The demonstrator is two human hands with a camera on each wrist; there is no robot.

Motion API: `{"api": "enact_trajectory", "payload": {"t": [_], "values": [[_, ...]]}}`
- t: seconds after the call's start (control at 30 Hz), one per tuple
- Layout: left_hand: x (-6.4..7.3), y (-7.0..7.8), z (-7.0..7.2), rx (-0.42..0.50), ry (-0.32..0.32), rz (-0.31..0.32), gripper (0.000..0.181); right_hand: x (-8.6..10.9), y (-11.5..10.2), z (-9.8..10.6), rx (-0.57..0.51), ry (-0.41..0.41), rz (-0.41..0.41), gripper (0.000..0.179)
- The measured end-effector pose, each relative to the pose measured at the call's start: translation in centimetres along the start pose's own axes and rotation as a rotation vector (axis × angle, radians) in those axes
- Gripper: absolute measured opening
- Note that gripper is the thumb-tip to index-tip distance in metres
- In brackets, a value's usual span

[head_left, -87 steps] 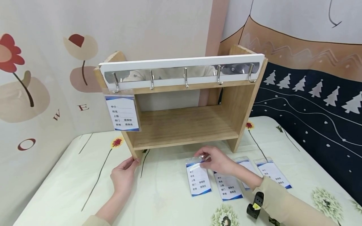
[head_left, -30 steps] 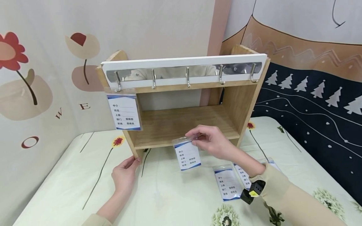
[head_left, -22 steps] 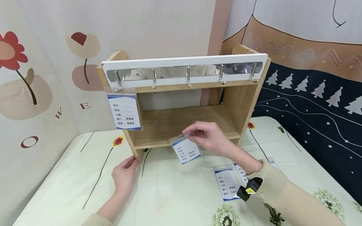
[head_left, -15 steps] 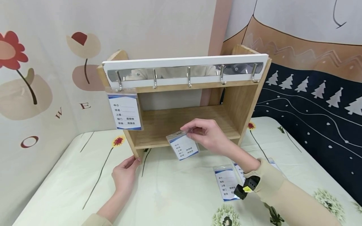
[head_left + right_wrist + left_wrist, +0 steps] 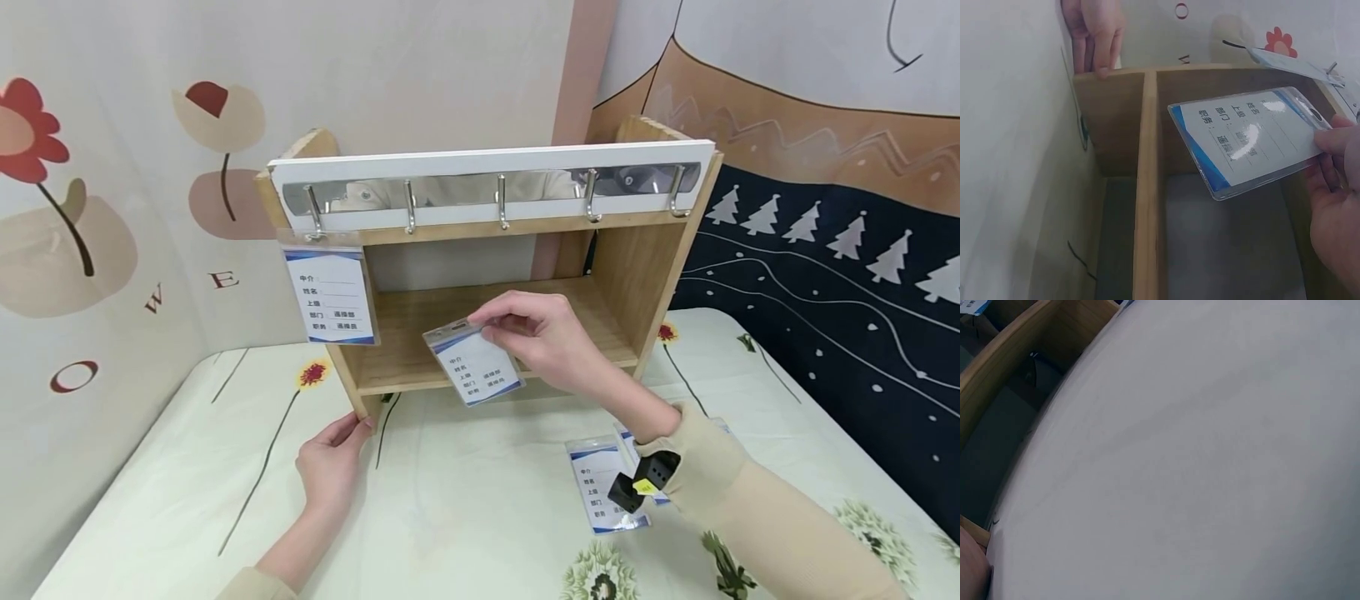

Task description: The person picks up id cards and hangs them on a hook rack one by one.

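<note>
My right hand (image 5: pixel 547 342) pinches a clear badge holder (image 5: pixel 476 367) by its top corner, in front of the wooden shelf (image 5: pixel 480 325). The badge tilts in the air, its slot end up, as the right wrist view also shows. Down at the shelf's left foot, my left hand (image 5: pixel 330 467) grips the wood with thumb and fingers. Only a sliver of that hand enters the left wrist view. Another badge holder (image 5: pixel 332 296) hangs from the leftmost hook (image 5: pixel 313 212) of a metal hook rail (image 5: pixel 487 190).
More badge holders lie on the flowered tablecloth (image 5: pixel 450 517), one plainly seen badge (image 5: pixel 600 492) and others partly behind my right forearm. A small black device (image 5: pixel 645 483) sits on my right wrist. Several other hooks, such as the middle hook (image 5: pixel 502 204), hold nothing.
My right hand has picked a badge holder off the tablecloth and carried it up and left, toward the shelf, tilting it. My left hand stays at the shelf's foot.
</note>
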State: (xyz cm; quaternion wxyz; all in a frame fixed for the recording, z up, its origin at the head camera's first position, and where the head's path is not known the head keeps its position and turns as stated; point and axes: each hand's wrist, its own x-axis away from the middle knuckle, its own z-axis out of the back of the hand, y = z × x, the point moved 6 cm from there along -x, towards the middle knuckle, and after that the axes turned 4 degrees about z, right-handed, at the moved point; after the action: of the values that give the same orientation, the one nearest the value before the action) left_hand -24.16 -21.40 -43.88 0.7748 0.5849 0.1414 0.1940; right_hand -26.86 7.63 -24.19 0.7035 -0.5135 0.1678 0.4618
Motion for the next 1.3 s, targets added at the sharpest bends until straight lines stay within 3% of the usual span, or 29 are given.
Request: {"api": "enact_trajectory", "payload": {"t": [0.33, 0.9, 1.3], "values": [[0.0, 0.1, 0.1, 0.012, -0.005, 0.001, 0.036, -1.2, -0.7, -0.5, -0.057, 0.091, 0.067, 0.019], [0.0, 0.1, -0.1, 0.006, -0.003, -0.006, 0.034, -3.2, -3.4, -0.8, -0.050, 0.274, 0.242, 0.020], [-0.1, 0.0, -0.1, 0.019, 0.006, -0.003, 0.033, -5.1, -4.5, -1.2, -0.070, 0.372, 0.296, 0.019]]}}
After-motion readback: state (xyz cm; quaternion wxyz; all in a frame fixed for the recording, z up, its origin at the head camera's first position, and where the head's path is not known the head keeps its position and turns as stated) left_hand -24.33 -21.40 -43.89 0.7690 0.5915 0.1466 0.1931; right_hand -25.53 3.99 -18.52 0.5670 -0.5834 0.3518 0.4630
